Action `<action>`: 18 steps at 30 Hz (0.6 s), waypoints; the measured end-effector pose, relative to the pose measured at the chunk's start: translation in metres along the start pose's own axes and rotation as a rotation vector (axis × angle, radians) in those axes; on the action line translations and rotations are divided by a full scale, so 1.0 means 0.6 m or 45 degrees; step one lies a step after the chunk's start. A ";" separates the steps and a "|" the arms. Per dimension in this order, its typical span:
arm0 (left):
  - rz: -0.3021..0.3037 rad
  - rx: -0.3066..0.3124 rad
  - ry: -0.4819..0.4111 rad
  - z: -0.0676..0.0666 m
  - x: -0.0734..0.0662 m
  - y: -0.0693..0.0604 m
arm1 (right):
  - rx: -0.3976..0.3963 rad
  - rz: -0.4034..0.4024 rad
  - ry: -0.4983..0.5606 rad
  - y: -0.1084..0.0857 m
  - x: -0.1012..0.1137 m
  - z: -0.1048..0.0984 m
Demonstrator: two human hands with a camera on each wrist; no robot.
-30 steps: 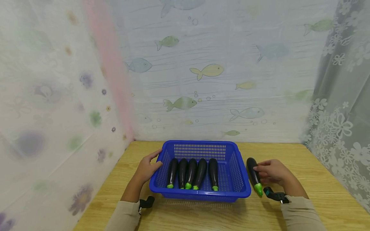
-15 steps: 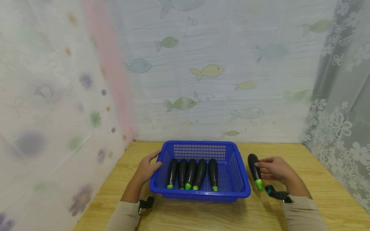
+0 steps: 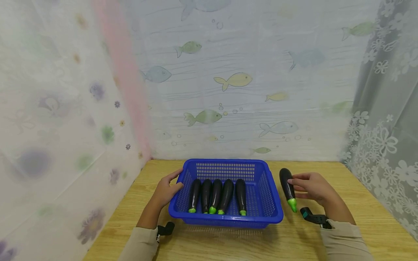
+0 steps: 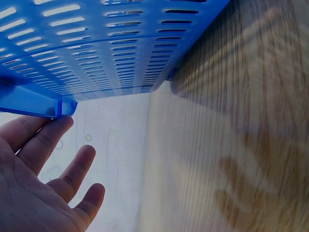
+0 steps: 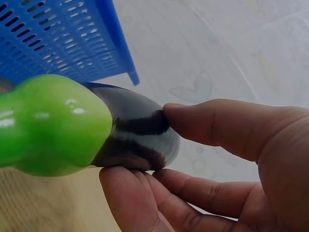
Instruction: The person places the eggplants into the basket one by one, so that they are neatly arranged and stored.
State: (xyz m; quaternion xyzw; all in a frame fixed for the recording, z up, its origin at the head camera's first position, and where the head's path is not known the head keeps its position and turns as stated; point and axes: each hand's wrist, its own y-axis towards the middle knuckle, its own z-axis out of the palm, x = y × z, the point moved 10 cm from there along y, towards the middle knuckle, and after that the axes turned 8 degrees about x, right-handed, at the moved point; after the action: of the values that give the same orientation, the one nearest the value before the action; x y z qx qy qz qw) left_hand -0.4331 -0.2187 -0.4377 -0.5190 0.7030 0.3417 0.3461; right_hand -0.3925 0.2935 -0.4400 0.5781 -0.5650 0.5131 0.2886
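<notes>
To the right of the blue plastic basket (image 3: 225, 218), my right hand (image 3: 311, 188) pinches an eggplant (image 3: 286, 183) between thumb and fingers. The eggplant is raised off the table, its green stem end (image 5: 58, 125) pointing down toward me. In the right wrist view the thumb lies on one side of its dark body and the fingertips on the other. My left hand (image 3: 166, 190) touches the basket's left rim. In the left wrist view its fingers (image 4: 46, 140) are fairly straight, some touching the rim's edge, others free; the thumb is hidden there. Several eggplants (image 3: 217, 195) lie side by side inside the basket.
The basket stands on a wood-grain table (image 3: 228, 246). Behind it hangs a fish-patterned sheet (image 3: 235, 119), with a flower-patterned sheet (image 3: 58, 145) at left and a lace curtain (image 3: 382, 137) at right. A black wrist camera (image 3: 313, 217) sits on the right wrist.
My right hand has lifted the eggplant off the table, raising it slightly up and away from me. The left hand, the basket and the eggplants inside have stayed in place.
</notes>
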 end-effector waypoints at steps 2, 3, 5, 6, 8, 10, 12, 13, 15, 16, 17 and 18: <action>0.002 0.002 -0.001 0.000 0.001 0.000 | -0.001 -0.009 -0.007 -0.001 0.004 0.001; 0.002 0.004 -0.002 0.000 0.001 0.000 | -0.001 -0.010 -0.008 -0.002 0.005 0.001; 0.002 0.004 -0.005 0.000 0.001 0.000 | -0.002 -0.016 -0.015 -0.003 0.009 0.002; 0.004 0.005 -0.005 -0.001 0.000 0.000 | -0.003 -0.018 -0.019 -0.004 0.010 0.002; 0.005 0.004 -0.009 -0.001 0.000 0.000 | -0.003 -0.024 -0.014 -0.005 0.014 0.003; 0.005 0.004 -0.015 -0.001 0.001 0.000 | -0.005 -0.032 -0.007 -0.007 0.018 0.004; 0.003 0.004 -0.016 0.000 0.002 0.001 | -0.007 -0.044 0.001 -0.008 0.023 0.005; 0.002 0.003 -0.017 0.000 0.003 0.001 | -0.008 -0.050 0.010 -0.009 0.025 0.006; 0.000 -0.001 -0.013 0.000 0.003 0.001 | -0.008 -0.065 0.016 -0.010 0.031 0.007; -0.001 -0.001 -0.012 0.000 0.003 0.001 | -0.008 -0.073 0.017 -0.011 0.034 0.008; -0.002 -0.002 -0.012 0.000 0.003 0.001 | -0.007 -0.080 0.019 -0.011 0.036 0.009; -0.002 -0.002 -0.011 0.000 0.003 0.001 | -0.007 -0.086 0.020 -0.012 0.039 0.010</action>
State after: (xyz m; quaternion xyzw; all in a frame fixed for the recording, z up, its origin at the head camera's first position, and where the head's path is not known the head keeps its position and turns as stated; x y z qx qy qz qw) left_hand -0.4341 -0.2197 -0.4391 -0.5185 0.7007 0.3442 0.3488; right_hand -0.3880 0.2812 -0.4186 0.5921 -0.5442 0.5059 0.3119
